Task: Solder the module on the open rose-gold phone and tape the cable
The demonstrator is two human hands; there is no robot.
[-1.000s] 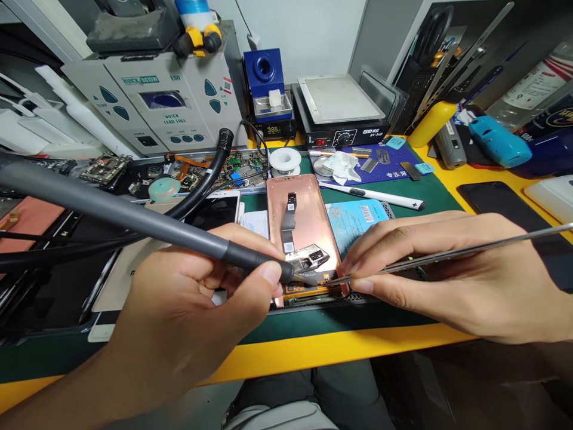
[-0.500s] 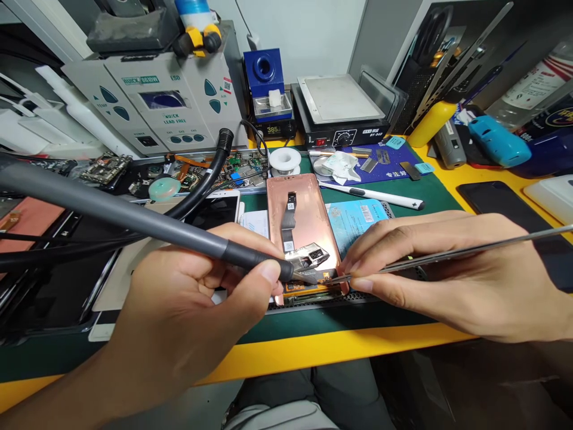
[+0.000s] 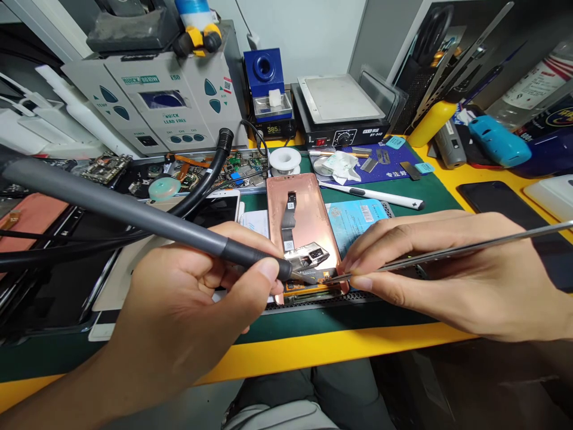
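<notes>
My left hand (image 3: 197,298) is closed around the black grip of a soldering iron (image 3: 179,224), held like a pen. Its metal tip points at the bottom end of a copper-coloured phone screen panel (image 3: 317,224), which lies with its back up. In my right hand (image 3: 443,275) a thin pair of metal tweezers (image 3: 465,251) is pinched, its points close to the iron's tip. A dark flex cable (image 3: 289,224) runs down the panel, and a folded silvery foil piece (image 3: 311,255) lies below it. Orange circuitry (image 3: 308,288) borders the bottom edge. Whether either tip touches it, I cannot tell.
Behind stand a hot air station (image 3: 156,107), a soldering station (image 3: 273,128) and a heating plate (image 3: 342,110). A solder spool (image 3: 285,161) and a white pen-like tool (image 3: 376,194) lie nearby. A black hose (image 3: 201,185) curves at left; a dark phone (image 3: 505,206) lies right.
The soldering iron's tip has shifted very slightly at the panel's bottom end. My right hand and the rear of the tweezers have moved up a little. The panel stays in place.
</notes>
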